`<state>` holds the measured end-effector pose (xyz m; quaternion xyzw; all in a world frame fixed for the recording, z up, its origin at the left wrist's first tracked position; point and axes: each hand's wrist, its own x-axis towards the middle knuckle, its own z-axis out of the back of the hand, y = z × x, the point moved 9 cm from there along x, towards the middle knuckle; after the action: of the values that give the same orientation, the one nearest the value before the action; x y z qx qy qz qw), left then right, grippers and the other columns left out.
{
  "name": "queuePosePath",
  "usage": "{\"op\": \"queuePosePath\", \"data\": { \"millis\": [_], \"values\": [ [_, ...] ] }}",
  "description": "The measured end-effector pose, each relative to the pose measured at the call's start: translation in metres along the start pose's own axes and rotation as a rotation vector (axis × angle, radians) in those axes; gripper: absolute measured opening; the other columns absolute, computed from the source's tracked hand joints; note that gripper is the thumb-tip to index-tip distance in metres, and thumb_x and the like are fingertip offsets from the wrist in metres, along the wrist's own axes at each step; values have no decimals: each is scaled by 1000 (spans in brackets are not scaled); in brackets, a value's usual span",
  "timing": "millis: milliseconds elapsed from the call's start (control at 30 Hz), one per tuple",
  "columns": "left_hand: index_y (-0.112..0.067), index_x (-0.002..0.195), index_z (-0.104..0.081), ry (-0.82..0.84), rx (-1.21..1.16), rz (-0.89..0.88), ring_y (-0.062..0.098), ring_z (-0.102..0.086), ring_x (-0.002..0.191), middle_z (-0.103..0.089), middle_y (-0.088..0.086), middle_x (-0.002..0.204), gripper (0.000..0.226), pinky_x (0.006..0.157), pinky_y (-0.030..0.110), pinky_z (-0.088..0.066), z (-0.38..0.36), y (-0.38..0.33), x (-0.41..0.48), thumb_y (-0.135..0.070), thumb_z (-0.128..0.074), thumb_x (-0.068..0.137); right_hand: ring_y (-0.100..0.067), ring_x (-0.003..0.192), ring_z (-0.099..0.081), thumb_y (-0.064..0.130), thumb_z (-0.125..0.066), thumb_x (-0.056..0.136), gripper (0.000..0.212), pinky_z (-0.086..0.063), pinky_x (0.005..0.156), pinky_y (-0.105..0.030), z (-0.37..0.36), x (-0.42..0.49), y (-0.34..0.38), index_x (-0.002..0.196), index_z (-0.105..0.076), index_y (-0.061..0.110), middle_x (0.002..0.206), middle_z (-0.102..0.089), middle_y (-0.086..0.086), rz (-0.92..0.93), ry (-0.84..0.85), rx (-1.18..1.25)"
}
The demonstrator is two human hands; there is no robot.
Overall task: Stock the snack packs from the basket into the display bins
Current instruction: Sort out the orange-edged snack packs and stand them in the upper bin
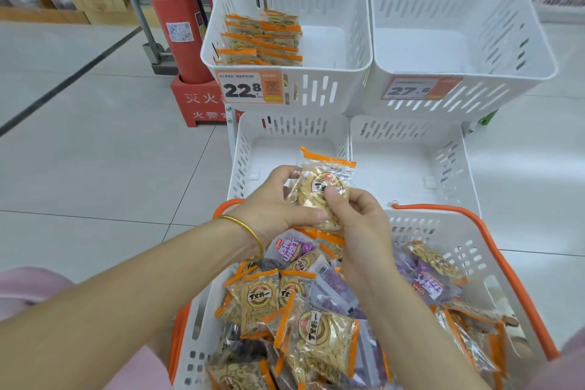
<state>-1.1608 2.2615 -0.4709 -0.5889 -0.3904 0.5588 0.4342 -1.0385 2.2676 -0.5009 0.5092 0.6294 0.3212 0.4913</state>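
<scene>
Pack [326, 187] stands upright, pinched by left hand [275, 204] and right hand [362, 218] above the basket [459, 236]; the bin [316, 95] with the same packs [262, 41] lies far and a little left.

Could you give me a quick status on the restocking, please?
Left hand and right hand both hold one orange-trimmed snack pack over the basket. Upper left bin partly stocked. Nothing blocks the bins.
</scene>
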Motion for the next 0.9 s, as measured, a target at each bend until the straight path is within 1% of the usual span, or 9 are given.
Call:
{"op": "queuePosePath", "data": {
  "millis": [100, 200, 267, 333, 467, 600, 700, 833, 900],
  "values": [
    [-16, 122, -44, 1, 75, 5, 20, -65, 83, -60, 9, 103, 60, 82, 33, -56, 4, -8, 2, 7, -72, 75, -12, 81, -59, 26, -78, 74, 39, -49, 68, -30, 7, 9, 26, 103, -54, 19, 100, -58, 0, 97, 20, -295],
    [-18, 127, -41, 34, 223, -32, 22, -65, 98, -56, 7, 120, 64, 89, 39, -53, 11, -32, 11, -2, -75, 75, -14, 89, -68, 29, -80, 62, 76, -58, 70, -37, -10, 27, 63, 129, -45, 30, 113, -58, 6, 48, 273, -337],
    [-18, 127, -40, 39, 267, -101, 20, -62, 105, -54, 5, 128, 65, 91, 38, -52, 18, -59, 21, -5, -76, 75, -14, 81, -70, 27, -78, 54, 72, -60, 62, -37, -38, 37, 90, 123, -55, 24, 99, -68, 3, 28, 482, -446],
    [-22, 122, -39, -2, 298, -196, 17, -59, 108, -54, 5, 127, 62, 91, 34, -52, 29, -91, 33, -7, -76, 75, -12, 72, -68, 20, -79, 56, 52, -58, 52, -29, -66, 50, 119, 106, -63, 22, 84, -71, 4, 88, 557, -585],
    [-20, 119, -39, -293, 445, -504, 6, -54, 102, -52, -4, 114, 56, 87, 17, -47, 70, -160, 53, -21, -76, 77, -11, 63, -66, 1, -77, 70, 32, -56, 49, -26, -113, 87, 194, 92, -60, 16, 76, -66, 2, 344, 457, -594],
    [-10, 125, -46, -662, 857, -662, 23, -41, 117, -47, 7, 124, 50, 98, 26, -30, 123, -193, 71, -26, -67, 83, -16, 70, -66, 3, -77, 73, 32, -57, 55, -33, -160, 137, 270, 96, -58, 16, 78, -62, 3, 697, 222, -581],
    [-6, 120, -53, -662, 1112, -669, 30, -39, 118, -49, 12, 125, 41, 101, 35, -32, 138, -191, 99, -29, -61, 87, -31, 83, -64, 18, -77, 70, 25, -53, 74, -50, -218, 175, 287, 90, -63, 16, 84, -64, -6, 946, 131, -930],
    [-8, 107, -61, -627, 1186, -703, 29, -47, 109, -57, 9, 113, 49, 93, 40, -42, 141, -195, 125, -45, -39, 85, -31, 93, -58, 24, -69, 81, 24, -40, 69, -31, -281, 224, 269, 97, -68, 6, 87, -60, -10, 1036, 107, -1419],
    [-10, 106, -62, -623, 1179, -721, 27, -47, 108, -57, 6, 111, 50, 94, 38, -41, 142, -195, 130, -47, -36, 84, -32, 92, -59, 25, -67, 84, 26, -39, 68, -31, -298, 243, 253, 99, -68, 4, 84, -59, -11, 989, 186, -1558]
  ]
}}
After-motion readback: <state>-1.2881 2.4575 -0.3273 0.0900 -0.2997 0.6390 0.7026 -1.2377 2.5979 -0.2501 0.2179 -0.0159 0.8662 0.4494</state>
